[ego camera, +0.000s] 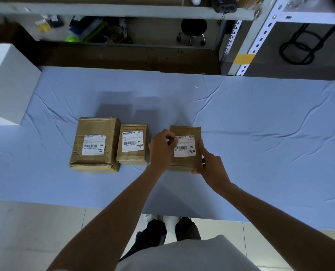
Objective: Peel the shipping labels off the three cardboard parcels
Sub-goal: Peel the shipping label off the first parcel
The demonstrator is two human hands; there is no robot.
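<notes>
- Three cardboard parcels stand in a row on the blue-covered counter [260, 114] in the head view. The left parcel [112, 133] and middle parcel [132, 159] are just beside each other, and the right parcel [185, 131] is slightly apart.
- The left label [93, 144] and middle label [133, 142] lie flat and untouched.
- The left hand [160, 151] pinches at the far-left corner of the right label [184, 146] with curled fingertips.
- The right hand [209, 165] grips the right parcel's side, forefinger along the edge and thumb at the near corner.
- The first peel seems to be just starting. Next, the corner needs lifting free, then a slow, low pull while the parcel is braced.
</notes>
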